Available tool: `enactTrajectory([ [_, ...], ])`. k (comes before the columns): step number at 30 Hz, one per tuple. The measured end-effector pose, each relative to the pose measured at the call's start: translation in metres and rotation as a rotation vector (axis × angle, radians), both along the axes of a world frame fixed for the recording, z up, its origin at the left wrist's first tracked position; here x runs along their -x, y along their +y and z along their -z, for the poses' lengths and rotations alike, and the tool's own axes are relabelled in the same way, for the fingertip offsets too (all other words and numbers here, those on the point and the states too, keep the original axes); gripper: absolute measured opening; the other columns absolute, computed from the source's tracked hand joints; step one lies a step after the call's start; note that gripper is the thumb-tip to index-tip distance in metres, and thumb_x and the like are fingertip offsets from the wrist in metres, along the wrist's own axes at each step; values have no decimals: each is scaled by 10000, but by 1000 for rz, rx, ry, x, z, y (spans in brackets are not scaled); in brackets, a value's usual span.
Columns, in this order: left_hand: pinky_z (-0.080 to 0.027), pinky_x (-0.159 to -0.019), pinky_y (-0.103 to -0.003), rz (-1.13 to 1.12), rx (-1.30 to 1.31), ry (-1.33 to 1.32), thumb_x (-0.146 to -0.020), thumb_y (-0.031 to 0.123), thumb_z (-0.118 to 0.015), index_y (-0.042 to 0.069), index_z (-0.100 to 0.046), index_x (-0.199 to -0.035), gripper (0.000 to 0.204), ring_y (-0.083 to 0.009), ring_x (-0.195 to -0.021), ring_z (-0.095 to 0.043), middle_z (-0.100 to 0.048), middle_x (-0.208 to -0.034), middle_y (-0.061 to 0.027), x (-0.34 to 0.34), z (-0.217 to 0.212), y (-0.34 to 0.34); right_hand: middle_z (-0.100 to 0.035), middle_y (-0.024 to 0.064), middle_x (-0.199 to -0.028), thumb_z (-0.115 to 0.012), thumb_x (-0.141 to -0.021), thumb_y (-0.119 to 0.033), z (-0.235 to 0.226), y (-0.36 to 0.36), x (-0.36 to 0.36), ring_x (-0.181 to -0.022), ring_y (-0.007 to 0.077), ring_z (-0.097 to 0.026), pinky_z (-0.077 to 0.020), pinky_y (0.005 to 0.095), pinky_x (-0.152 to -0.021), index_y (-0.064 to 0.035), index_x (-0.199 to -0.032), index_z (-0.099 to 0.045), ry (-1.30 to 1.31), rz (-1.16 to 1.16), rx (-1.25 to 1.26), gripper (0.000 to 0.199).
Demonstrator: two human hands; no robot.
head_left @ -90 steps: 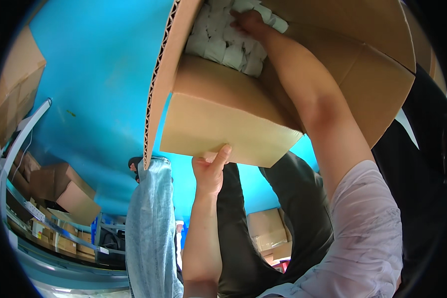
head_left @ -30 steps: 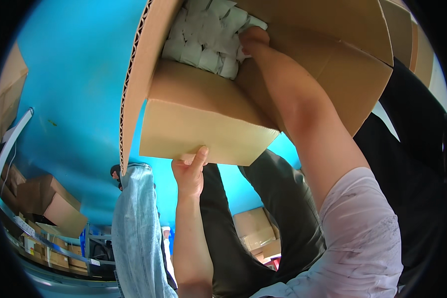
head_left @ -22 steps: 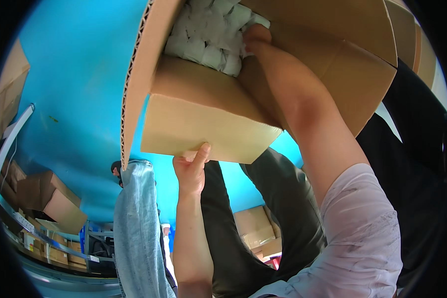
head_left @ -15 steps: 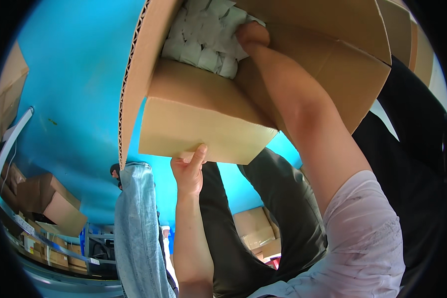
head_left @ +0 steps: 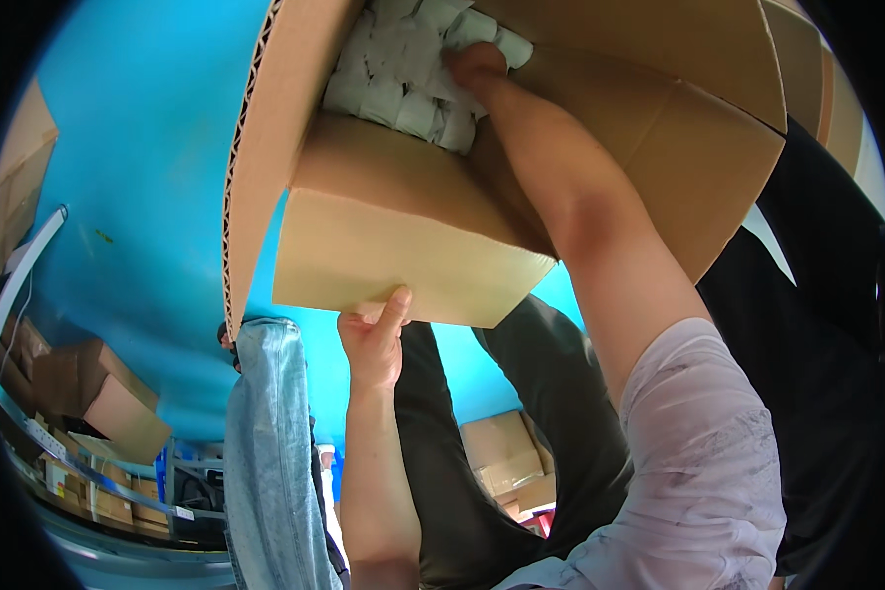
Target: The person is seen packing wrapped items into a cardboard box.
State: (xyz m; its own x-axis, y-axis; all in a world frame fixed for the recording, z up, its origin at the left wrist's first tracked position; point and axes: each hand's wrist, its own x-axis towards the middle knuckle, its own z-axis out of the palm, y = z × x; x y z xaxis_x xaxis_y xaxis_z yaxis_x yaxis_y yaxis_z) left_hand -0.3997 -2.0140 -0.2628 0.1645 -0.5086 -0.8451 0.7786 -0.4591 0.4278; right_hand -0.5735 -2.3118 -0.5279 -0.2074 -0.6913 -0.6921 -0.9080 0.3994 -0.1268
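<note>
Left hand (head_left: 372,339) grips the near flap (head_left: 413,258) of the big open carton (head_left: 649,113): thumb on the top face, fingers curled under its outer edge, around the middle of that edge. Right hand (head_left: 477,69) is down inside the carton, on the packed white rolls (head_left: 388,69), toward their right edge. Fingers hidden from this angle, so can't tell if it's open or closed, or holding a roll. Rolls sit side by side in rows at the carton bottom, up against the near wall; far end cut off by the top of the view. Left flap (head_left: 270,147) stands out, bare corrugated edge facing left. Below the near flap: blue floor (head_left: 167,147) and dark trousers (head_left: 565,393). Light denim (head_left: 275,442) left of the left forearm. Another open carton (head_left: 98,393) well apart, far left.
</note>
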Motion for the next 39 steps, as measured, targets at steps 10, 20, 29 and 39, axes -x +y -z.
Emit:
enactTrajectory([
  [10,-389,-596,-263,18,25,13,-911,54,-783,101,-659,-956,140,-67,-698,-515,-640,-867,35,1,1,-1,-753,218,-1046,-674,-851,-469,1,-5,5,-1011,369,-716,-551,426,-915,4,-975,-776,55,-56,41,499],
  [20,-393,-601,-260,15,41,11,-903,69,-795,95,-679,-1010,160,-64,-707,-521,-646,-887,37,1,0,-2,-707,53,-599,-613,-895,-545,41,-4,9,-621,217,-712,-574,367,-740,-89,-624,-746,90,-54,192,547],
  [29,-396,-601,-262,19,44,15,-910,75,-791,94,-677,-1000,147,-63,-706,-520,-647,-877,40,6,5,-2,-708,37,-591,-576,-945,-512,50,-7,18,-636,200,-724,-580,334,-749,-87,-632,-743,120,-40,121,553],
  [39,-393,-591,-260,18,36,4,-912,58,-786,98,-672,-976,136,-65,-689,-512,-635,-858,38,-1,1,4,-742,127,-777,-527,-943,-416,-5,28,-38,-846,307,-737,-571,392,-824,-25,-809,-771,13,126,369,480],
])
